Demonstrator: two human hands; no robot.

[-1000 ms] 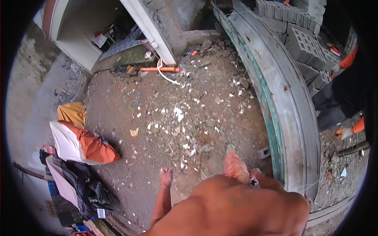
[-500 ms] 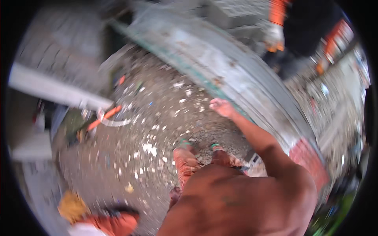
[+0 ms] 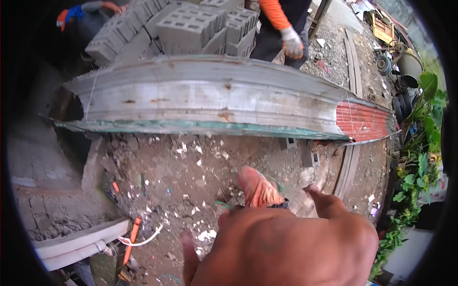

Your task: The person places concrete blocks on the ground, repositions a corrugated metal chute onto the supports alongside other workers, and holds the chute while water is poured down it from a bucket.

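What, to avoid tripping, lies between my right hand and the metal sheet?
The head view shows a hollow block between your right hand and the sheet.

Dirt ground (image 3: 253, 151), white shards (image 3: 206, 235) (scattered)

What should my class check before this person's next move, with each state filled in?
1. Right hand free: ok; no object shows in it.
2. Left hand free: cannot tell; it is blurred.
3. Both hands apart from the long metal sheet: ok.
4. Ground free of debris: not ok; white fragments lie scattered.
5. Co-worker's legs clear of the sheet: cannot tell; a gloved hand shows beyond it, but the lower legs are hidden.
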